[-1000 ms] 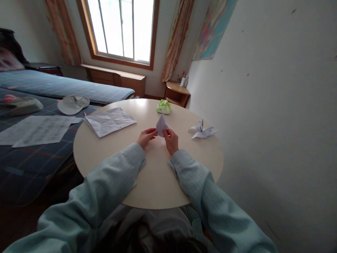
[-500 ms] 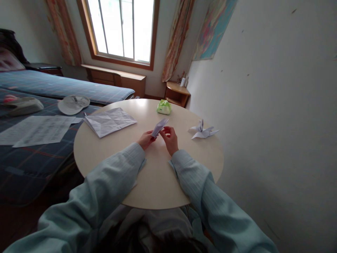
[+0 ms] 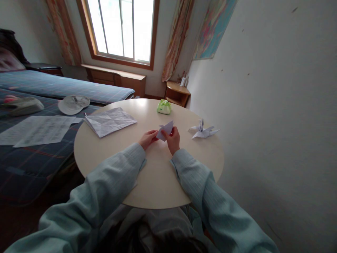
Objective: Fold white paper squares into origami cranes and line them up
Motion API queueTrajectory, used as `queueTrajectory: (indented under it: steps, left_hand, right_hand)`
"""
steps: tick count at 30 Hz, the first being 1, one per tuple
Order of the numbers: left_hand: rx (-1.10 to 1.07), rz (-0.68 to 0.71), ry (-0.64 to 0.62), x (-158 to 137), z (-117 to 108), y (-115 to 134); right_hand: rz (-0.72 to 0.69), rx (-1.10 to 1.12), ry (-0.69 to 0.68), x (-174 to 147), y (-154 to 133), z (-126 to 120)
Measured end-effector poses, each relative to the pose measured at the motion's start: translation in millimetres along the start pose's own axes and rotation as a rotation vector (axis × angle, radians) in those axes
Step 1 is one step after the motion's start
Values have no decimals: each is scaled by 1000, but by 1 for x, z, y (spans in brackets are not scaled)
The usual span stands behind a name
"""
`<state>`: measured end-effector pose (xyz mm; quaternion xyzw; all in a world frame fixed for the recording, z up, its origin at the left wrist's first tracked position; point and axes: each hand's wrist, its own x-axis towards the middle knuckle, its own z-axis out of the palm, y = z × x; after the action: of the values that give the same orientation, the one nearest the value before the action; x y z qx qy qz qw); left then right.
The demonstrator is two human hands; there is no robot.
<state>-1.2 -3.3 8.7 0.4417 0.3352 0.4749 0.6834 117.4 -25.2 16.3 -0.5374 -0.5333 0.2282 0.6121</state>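
A small piece of folded white paper (image 3: 165,130) is held up over the middle of the round table (image 3: 158,179). My right hand (image 3: 173,140) pinches it, thumb on the near face and fingers behind. At its lower left edge, my left hand (image 3: 148,139) has its fingers closed on the paper's corner; part of that grip is hidden. To the right lies a finished-looking paper crane (image 3: 202,131) with spread wings. A larger creased sheet of paper (image 3: 112,121) rests at the table's left side.
A green tissue pack (image 3: 164,106) stands at the table's far edge. On the bed at left are printed sheets (image 3: 39,130), a white cap (image 3: 73,104) and another pale item (image 3: 25,106). A white wall (image 3: 276,123) runs close along the right.
The folded paper has turned and shifted slightly right, now showing a broader face. My right hand has moved from touching its edge to pinching it with the thumb in front.
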Motion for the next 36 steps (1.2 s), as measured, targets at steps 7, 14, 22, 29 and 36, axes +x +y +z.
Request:
queueTrajectory:
  steps: [7, 14, 22, 29, 36]
  left_hand:
    - [64, 153, 74, -4, 0, 6]
    - [49, 170, 144, -3, 1, 5]
    - [39, 171, 119, -2, 0, 4]
    - [41, 172, 115, -1, 0, 3]
    - [8, 159, 117, -5, 3, 7]
  right_hand:
    - [26, -76, -60, 0, 2, 0]
    - [-46, -177, -116, -2, 4, 0]
    - [-119, -283, -166, 0, 14, 2]
    - [-156, -325, -190, 1, 19, 3]
    - [-172, -334, -216, 1, 19, 3]
